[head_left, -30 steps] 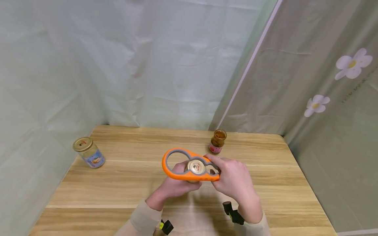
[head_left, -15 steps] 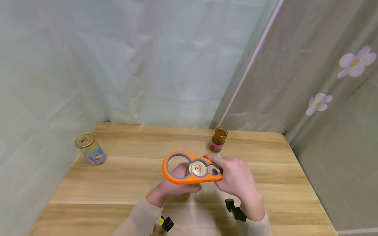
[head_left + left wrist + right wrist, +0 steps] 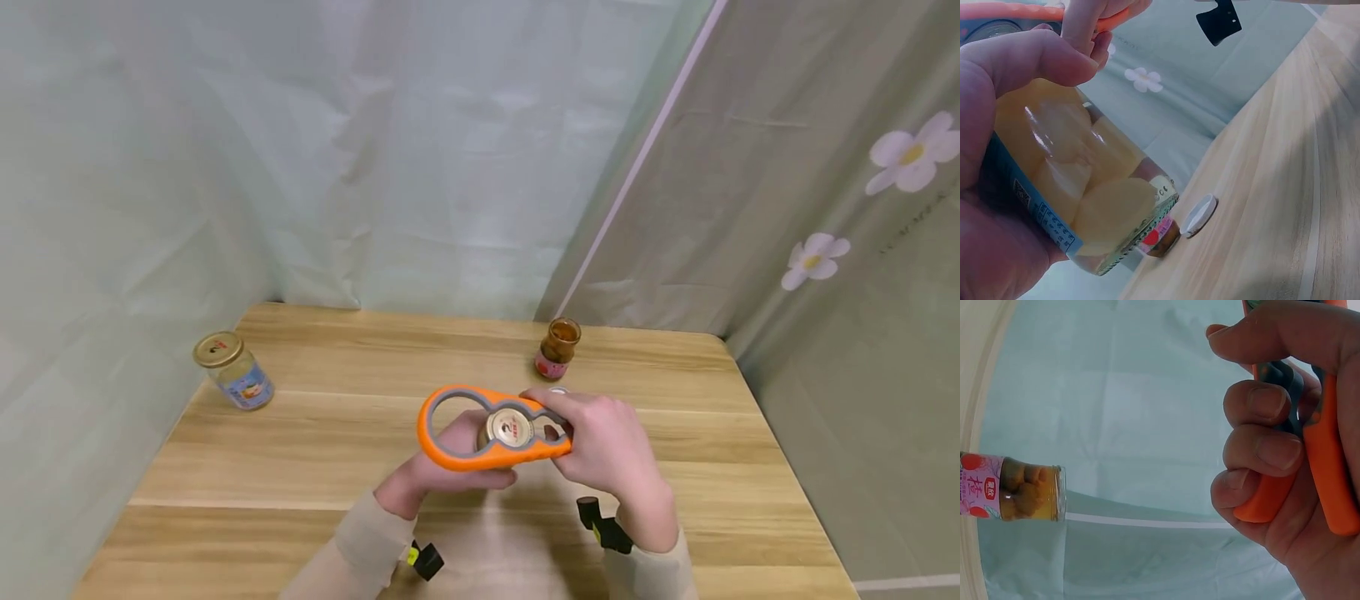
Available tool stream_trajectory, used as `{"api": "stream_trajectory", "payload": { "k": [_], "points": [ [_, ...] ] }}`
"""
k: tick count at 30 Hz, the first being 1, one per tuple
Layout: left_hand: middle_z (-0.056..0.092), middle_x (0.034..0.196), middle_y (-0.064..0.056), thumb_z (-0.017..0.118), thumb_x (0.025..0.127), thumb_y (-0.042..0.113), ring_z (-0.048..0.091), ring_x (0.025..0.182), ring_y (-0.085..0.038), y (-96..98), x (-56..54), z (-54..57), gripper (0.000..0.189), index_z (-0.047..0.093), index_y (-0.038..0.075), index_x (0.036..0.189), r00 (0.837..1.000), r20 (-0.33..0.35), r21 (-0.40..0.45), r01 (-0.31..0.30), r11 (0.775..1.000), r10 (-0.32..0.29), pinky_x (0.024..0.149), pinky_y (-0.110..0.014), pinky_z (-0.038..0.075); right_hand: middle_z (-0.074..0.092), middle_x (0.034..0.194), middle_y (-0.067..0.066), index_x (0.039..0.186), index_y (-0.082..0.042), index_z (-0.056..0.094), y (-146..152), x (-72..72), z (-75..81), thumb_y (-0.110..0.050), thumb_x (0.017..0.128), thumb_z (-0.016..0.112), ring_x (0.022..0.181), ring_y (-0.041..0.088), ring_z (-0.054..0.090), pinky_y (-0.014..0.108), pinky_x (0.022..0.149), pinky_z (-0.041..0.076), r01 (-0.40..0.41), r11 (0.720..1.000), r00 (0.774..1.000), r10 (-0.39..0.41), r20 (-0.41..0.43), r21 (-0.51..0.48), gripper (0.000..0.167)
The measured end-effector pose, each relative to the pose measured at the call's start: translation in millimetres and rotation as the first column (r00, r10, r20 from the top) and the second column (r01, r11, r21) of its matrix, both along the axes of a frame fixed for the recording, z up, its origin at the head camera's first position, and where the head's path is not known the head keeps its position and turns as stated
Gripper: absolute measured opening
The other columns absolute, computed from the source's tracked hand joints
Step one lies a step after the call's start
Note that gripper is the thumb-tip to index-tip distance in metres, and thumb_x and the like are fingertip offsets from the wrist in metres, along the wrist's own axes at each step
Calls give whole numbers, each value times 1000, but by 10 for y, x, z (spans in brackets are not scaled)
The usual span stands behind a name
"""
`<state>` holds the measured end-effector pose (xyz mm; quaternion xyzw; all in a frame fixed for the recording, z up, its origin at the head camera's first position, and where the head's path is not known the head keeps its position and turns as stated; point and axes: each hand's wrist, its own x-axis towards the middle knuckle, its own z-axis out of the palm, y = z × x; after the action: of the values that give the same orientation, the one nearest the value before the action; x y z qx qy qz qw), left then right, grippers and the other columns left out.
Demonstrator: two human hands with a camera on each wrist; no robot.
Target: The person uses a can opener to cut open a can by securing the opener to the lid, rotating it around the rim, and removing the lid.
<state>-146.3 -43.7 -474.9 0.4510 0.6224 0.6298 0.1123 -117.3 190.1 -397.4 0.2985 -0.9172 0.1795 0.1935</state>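
In the head view, my left hand holds a glass jar with a gold lid above the table. The left wrist view shows the jar tilted, with pale fruit pieces inside and a blue label, my thumb and palm around it. An orange jar opener with grey lining lies across the lid; its middle opening surrounds it. My right hand grips both handles at the right end. In the right wrist view, fingers curl round one orange handle. The far side of the jar is hidden.
An uncovered jar with a pink label stands behind my hands, dark fruit inside. Beside it lies a loose white-looking lid. Another closed jar with a blue label stands at the wooden table's left edge. Curtains hang behind.
The jar opener has turned slightly counterclockwise as seen from above, its right end rising in the view. The lid's print has turned a little with it. Both hands keep their grip.
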Motion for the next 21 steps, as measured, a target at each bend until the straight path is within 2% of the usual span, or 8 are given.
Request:
{"api": "stream_trajectory", "payload": {
  "k": [3,10,13,15,18,21],
  "points": [
    [69,139,-4,82,84,3,64,120,-17,0,-8,13,70,58,7,149,1000,3,-21,-18,1000,18,109,-34,49,67,81,-22,121,-35,76,14,-13,12,-13,70,82,55,3,45,26,50,39,-3,1000,1000,3,8,3,55],
    [57,156,-10,73,86,-3,56,141,-27,21,-19,-17,77,47,2,158,994,-19,34,111,993,-110,120,-43,41,62,77,-24,119,-37,76,44,-24,-32,-13,70,83,55,1,43,25,49,36,-23,1000,1000,23,8,-3,55],
    [56,157,-11,74,86,-3,54,142,-31,30,-23,-42,77,46,0,158,991,-15,55,136,989,-135,121,-43,39,63,78,-25,119,-38,76,55,-22,-46,-12,68,84,55,0,43,24,49,37,-24,1000,1000,24,9,-5,58],
    [60,152,-10,76,87,0,58,137,-28,19,-20,-52,73,50,1,155,993,10,33,120,992,-120,119,-42,41,65,80,-25,120,-38,76,63,-21,-45,-12,68,84,55,0,44,24,49,37,-28,1000,1000,28,6,-6,59],
    [69,137,-3,82,88,11,64,122,-20,-12,-3,-40,63,60,7,147,998,32,-34,63,997,-62,113,-37,45,65,82,-26,120,-38,76,71,-25,-39,-13,68,85,56,0,45,24,50,38,-46,999,999,46,-6,-17,58],
    [72,130,2,85,86,17,63,112,-14,-31,8,-13,61,63,13,143,1000,21,-101,12,995,-10,108,-35,48,66,83,-25,120,-37,76,78,-31,-24,-10,67,84,57,-1,46,23,50,39,-64,997,998,63,-20,-50,59]
  ]
}}
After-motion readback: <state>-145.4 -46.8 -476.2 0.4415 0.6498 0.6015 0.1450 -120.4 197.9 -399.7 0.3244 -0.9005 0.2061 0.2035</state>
